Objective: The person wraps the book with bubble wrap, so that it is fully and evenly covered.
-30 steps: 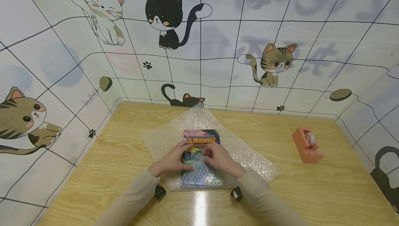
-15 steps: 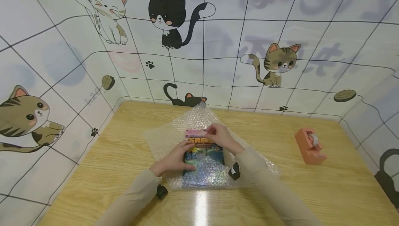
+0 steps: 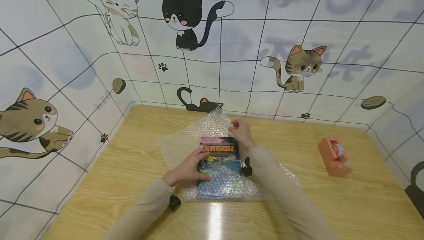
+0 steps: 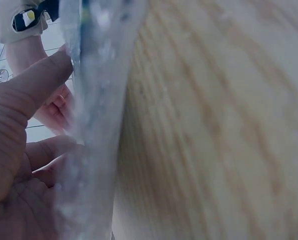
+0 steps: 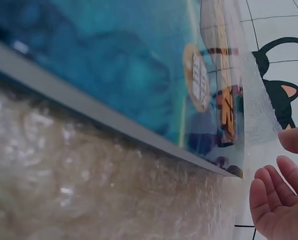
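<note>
A colorful book [image 3: 222,155] with orange lettering lies on a sheet of bubble wrap [image 3: 185,137], and a folded flap of the wrap covers its lower half. My left hand [image 3: 190,167] rests across the book's left side, thumb on the flap and fingers near the title. In the left wrist view, that hand's thumb [image 4: 44,75] touches the wrap's edge. My right hand [image 3: 241,132] is beyond the book's upper right corner, over the wrap's far part. The right wrist view shows its thumb apart from loosely bent fingers [image 5: 276,192], with nothing between them.
A coral tape dispenser [image 3: 335,157] with a roll of clear tape stands to the right on the wooden table [image 3: 109,181]. Behind the table hangs a white grid-lined backdrop [image 3: 245,48] printed with cats. Each wrist carries a small black camera [image 3: 174,202].
My right hand has moved from the flap over the book, up past the title, to the wrap beyond the book's corner. The left hand stays on the book. The head view shifts slightly.
</note>
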The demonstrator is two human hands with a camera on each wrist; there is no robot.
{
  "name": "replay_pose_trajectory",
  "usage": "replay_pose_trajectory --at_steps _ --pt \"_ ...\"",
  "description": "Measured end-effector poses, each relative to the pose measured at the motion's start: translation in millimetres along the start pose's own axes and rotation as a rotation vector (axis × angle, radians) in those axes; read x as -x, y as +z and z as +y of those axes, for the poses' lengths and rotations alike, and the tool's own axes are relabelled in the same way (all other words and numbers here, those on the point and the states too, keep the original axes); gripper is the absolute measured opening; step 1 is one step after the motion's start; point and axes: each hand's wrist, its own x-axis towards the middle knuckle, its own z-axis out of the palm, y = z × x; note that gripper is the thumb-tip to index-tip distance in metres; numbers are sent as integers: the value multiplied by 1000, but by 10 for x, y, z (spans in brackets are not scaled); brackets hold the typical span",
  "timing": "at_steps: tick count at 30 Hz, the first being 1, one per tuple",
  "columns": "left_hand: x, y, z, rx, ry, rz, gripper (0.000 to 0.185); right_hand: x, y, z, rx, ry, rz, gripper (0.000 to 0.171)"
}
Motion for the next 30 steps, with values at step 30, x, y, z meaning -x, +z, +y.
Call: replay_pose_trajectory --at_steps 30 --pt "-1 -2 2 -11 -8 -3 86 4 -60 -46 64 -101 -8 9"
